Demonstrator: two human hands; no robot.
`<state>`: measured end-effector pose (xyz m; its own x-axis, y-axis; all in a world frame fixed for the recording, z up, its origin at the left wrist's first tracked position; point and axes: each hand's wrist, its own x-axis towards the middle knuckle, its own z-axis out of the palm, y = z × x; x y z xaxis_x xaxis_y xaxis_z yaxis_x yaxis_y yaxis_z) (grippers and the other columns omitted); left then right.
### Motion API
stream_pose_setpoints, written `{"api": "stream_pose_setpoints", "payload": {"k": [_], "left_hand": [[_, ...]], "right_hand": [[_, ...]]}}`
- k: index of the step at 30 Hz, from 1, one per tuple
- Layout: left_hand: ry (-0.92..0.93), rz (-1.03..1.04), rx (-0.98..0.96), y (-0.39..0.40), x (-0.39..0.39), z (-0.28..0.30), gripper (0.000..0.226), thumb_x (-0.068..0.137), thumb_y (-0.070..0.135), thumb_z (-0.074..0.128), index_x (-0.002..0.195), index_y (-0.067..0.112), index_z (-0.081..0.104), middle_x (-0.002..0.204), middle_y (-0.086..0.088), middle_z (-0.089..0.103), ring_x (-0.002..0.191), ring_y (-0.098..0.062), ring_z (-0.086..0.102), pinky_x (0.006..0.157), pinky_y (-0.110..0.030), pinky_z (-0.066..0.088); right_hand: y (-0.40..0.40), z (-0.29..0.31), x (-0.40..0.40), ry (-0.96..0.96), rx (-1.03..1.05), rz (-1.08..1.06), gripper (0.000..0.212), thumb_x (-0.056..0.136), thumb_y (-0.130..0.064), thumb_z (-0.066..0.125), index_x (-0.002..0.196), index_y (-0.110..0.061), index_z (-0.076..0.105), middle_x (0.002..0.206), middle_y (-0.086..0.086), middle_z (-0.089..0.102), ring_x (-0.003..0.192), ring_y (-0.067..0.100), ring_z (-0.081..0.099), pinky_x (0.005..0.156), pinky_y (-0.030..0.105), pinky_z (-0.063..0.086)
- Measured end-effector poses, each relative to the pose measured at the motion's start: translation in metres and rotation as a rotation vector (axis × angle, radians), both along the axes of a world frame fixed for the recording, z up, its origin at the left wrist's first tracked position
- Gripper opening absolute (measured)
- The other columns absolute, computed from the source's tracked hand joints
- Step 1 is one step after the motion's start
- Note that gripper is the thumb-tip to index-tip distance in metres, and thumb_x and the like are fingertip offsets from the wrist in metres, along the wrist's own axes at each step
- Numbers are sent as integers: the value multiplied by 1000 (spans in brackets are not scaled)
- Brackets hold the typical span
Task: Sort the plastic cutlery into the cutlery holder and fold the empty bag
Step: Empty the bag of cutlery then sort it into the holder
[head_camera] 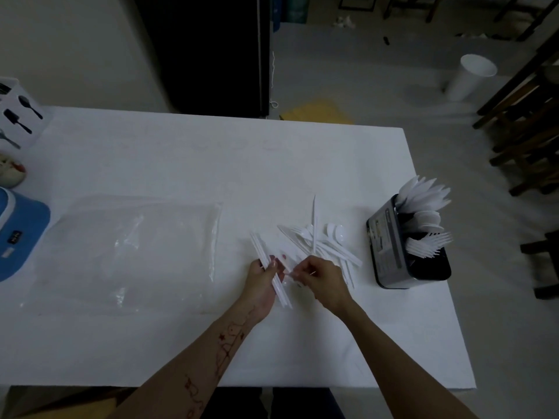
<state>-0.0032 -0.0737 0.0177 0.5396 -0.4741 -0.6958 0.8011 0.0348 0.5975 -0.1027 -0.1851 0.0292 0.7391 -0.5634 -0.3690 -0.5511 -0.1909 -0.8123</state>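
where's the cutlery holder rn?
In the head view, the cutlery holder stands upright near the table's right edge, just right of the loose cutlery pile and beyond the right hand.

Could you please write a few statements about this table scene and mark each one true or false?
1. The left hand grips a bundle of white cutlery. True.
2. The cutlery holder stands empty. False: knives, spoons and forks already stick out of it.
3. The clear plastic bag lies flat on the table, to the left of the hands. True.
4. The loose cutlery pile lies inside the bag. False: it lies on the bare table, between the bag and the holder.
5. The right hand rests on the holder. False: it is beside the left hand.
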Motion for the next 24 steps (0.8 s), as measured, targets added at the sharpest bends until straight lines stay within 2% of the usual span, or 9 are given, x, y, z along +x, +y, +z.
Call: {"api": "stream_pose_setpoints", "payload": {"k": [4, 7, 10, 12, 15, 18, 20, 21, 24], "left_hand": [[20, -4, -35, 0, 1, 9, 21, 101, 5, 38, 116, -1, 51, 109, -11, 63, 96, -20, 63, 66, -28, 56], [48, 97, -9, 4, 5, 9, 16, 100, 3, 40, 112, -1, 49, 94, -10, 59, 83, -23, 60, 75, -34, 54], [65, 107, -2, 10, 7, 8, 12, 99, 3, 41, 97, 3, 53, 88, -10, 56, 75, -20, 56, 74, -31, 54], [83, 93, -4, 13, 7, 9, 14, 99, 3, 41, 94, 5, 54, 86, -9, 55, 74, -20, 55, 76, -31, 52], [89, 67, -1, 14, 5, 9, 12, 98, 2, 43, 93, 6, 53, 84, -8, 55, 73, -19, 55, 68, -26, 57], [79, 59, -1, 12, 3, 10, 10, 96, -1, 48, 93, 7, 53, 85, -8, 56, 73, -18, 55, 69, -26, 56], [78, 62, -2, 8, 3, 11, 9, 96, 0, 47, 96, 6, 53, 93, -11, 59, 78, -20, 59, 77, -29, 52], [76, 58, -9, 5, 3, 11, 8, 97, 0, 46, 98, 6, 52, 101, -14, 60, 82, -21, 60, 79, -30, 51], [59, 62, -46, -5, 4, 11, 10, 99, 2, 41, 103, 5, 50, 118, -19, 56, 94, -24, 61, 85, -33, 49]], "right_hand": [[1, -5, 3, 21, 52, 20, 6, 86, -22, 72, 81, -20, 73, 71, -7, 70, 61, 4, 65, 51, 10, 45], [-3, -17, 8, 64, -92, -264, 21, 86, -41, 70, 87, -20, 69, 78, -7, 71, 68, 10, 69, 65, 22, 55], [-14, -25, 19, 197, -132, -493, 35, 88, -47, 66, 97, -14, 62, 84, 4, 72, 73, 22, 70, 73, 35, 57], [-19, -26, 28, 244, -130, -477, 38, 88, -49, 65, 95, -12, 63, 80, 6, 72, 72, 24, 70, 70, 31, 53], [-26, -26, 34, 261, -144, -448, 29, 91, -36, 65, 91, -7, 67, 74, 7, 72, 64, 20, 70, 59, 25, 47], [-28, -23, 30, 269, -149, -441, 17, 92, -24, 63, 87, -8, 68, 74, 6, 73, 61, 19, 70, 64, 30, 56], [-24, -17, 21, 179, -142, -451, 15, 91, -24, 64, 87, -11, 67, 75, 2, 72, 62, 17, 70, 70, 33, 58], [-20, -13, 16, 111, -115, -432, 14, 91, -25, 65, 88, -12, 67, 75, 0, 71, 62, 15, 69, 66, 28, 58], [-10, -1, -3, 15, 28, -161, 8, 90, -21, 68, 86, -14, 69, 75, -3, 72, 60, 11, 68, 58, 18, 54]]}}
